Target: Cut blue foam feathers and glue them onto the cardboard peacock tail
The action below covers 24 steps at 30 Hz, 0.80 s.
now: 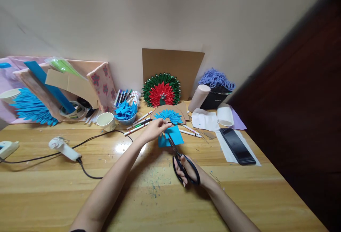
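Note:
Pinched in the fingers of my left hand is a piece of blue paper, held above the table. My right hand is wrapped round the handles of black scissors, and their blades meet the paper near my left fingertips. Just behind the paper lies a cardboard fan shape with blue pointed petals spread on it. White marker pens lie on both sides of it. A bowl heaped with blue folded pieces stands to the left of my left hand.
A red and green peacock fan leans on a cardboard sheet at the wall. To the left are a paper cup, a white glue gun with its cord, and a fabric-covered box. A phone lies at right near purple yarn.

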Available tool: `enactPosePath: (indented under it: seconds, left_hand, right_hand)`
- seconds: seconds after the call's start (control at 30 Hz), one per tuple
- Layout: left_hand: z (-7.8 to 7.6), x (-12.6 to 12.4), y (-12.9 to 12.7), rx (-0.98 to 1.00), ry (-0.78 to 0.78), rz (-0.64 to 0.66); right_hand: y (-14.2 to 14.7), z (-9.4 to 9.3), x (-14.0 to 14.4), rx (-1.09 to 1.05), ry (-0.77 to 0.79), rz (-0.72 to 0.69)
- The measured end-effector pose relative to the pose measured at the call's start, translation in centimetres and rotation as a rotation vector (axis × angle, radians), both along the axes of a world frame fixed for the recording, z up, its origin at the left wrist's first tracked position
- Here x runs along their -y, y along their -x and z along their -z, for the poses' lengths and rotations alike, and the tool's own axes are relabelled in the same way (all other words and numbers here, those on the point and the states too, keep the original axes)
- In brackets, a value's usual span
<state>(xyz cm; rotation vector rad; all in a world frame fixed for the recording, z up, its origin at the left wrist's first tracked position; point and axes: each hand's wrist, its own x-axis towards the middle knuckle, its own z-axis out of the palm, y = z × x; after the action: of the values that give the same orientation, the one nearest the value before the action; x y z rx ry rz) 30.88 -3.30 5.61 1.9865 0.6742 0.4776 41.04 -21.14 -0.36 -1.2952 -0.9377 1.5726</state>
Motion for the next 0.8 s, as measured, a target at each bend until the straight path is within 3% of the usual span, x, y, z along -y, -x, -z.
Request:
enactPosePath:
  seconds: [0.1,0.27,0.47,0.8]
  left_hand:
    - [-0.6,0.8,0.0,-0.055,-0.101,-0.159]
    - [-0.6,2.4,-0.4,-0.107,-0.034,0.051]
    - [0.3,2.8,-1.3,-0.117,0.016,0.088]
    - [0.0,2.0,-1.1,-0.023,0.176,0.189]
  right_hand:
    - [-0.2,0.6,-0.4,-0.043,-0.005,0.108]
    - [-0.5,0.8,-0.7,-0.066,-0.019,0.159]
    - [-0.3,0.6,-0.6,-0.059,-0.038,0.165]
    - [-0.9,-0.2,-0.3,-0.018,-0.04,0.094]
